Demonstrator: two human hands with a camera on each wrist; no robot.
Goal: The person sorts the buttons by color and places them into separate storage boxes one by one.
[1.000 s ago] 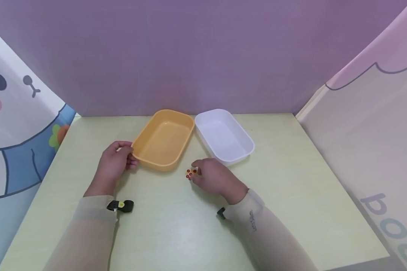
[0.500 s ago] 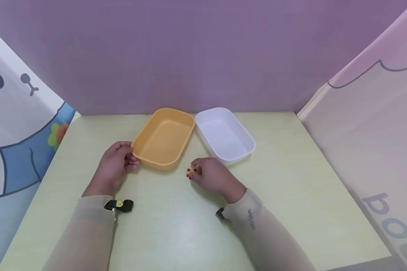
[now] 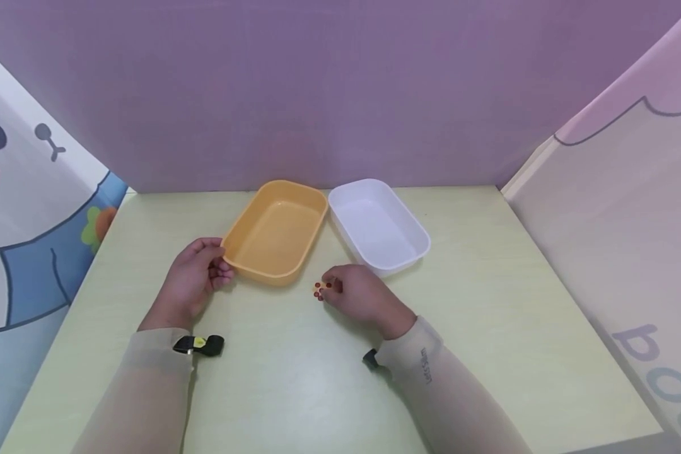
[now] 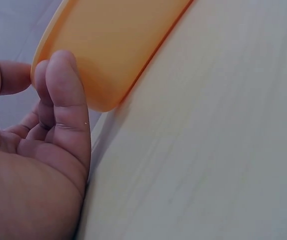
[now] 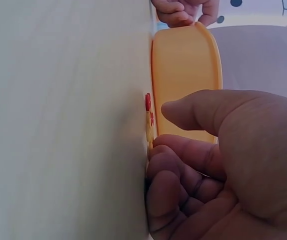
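Observation:
In the head view my left hand (image 3: 192,277) is at the near left corner of an orange-yellow plastic tray (image 3: 277,236). Its thumb and fingers pinch the rim, as the left wrist view also shows. A small flat yellowish piece with red dots (image 3: 318,291) lies on the table in front of the trays. Over it is my right hand (image 3: 363,293), thumb and index finger on either side. The right wrist view shows the thumb (image 5: 176,112) apart from the piece, other fingers curled near the tabletop; whether the index finger touches it is hard to tell.
A white plastic tray (image 3: 377,227) stands right beside the orange-yellow one, at the back of the pale table (image 3: 272,391). Behind rises a purple wall (image 3: 340,94). Printed panels (image 3: 28,252) close off the sides. Black straps (image 3: 204,345) circle both wrists.
The camera view shifts slightly. Both hands, the trays and the red-dotted piece stay practically where they were.

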